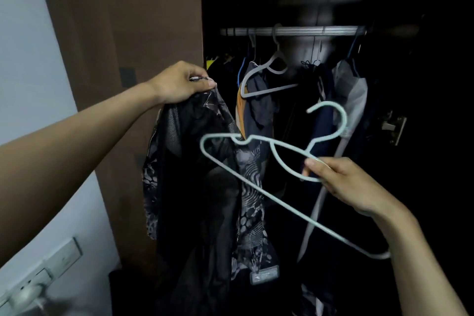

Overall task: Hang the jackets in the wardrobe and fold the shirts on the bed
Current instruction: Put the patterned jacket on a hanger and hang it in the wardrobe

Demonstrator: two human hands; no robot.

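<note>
Head view: your left hand (179, 83) grips the patterned dark jacket (205, 187) by its top edge, fingers curled tight, before the open wardrobe (123, 33); your right hand (341, 179) pinches the pale hanger (256, 187) near its neck, hook uppermost; feed one hanger end into a shoulder first; both arms are extended forward.

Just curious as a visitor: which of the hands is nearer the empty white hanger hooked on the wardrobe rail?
Left. The left hand, gripping the dark patterned jacket, is just left of the empty white hanger; the right hand is lower.
</note>
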